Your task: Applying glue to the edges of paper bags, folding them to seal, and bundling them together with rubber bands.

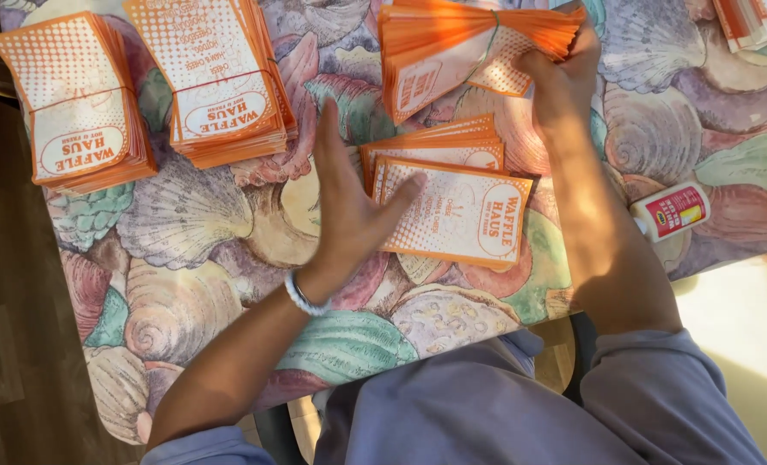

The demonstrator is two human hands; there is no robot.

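Paper bag (452, 213): flat on the table (185, 250), long axis sideways, beside the glue bottle (672, 211).
Left hand (349, 202): spread open, fingertips touching the bag.
Right hand (560, 73): closed around a banded bundle (452, 39) above it.

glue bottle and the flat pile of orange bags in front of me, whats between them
In the head view, only the right forearm crosses between the glue bottle and the flat bag pile; beneath it, just the seashell tablecloth.

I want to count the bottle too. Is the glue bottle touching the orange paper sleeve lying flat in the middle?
Apart. The head view shows the glue bottle lying right of the flat orange paper sleeve, with the person's right forearm and bare shell-patterned tablecloth between them.
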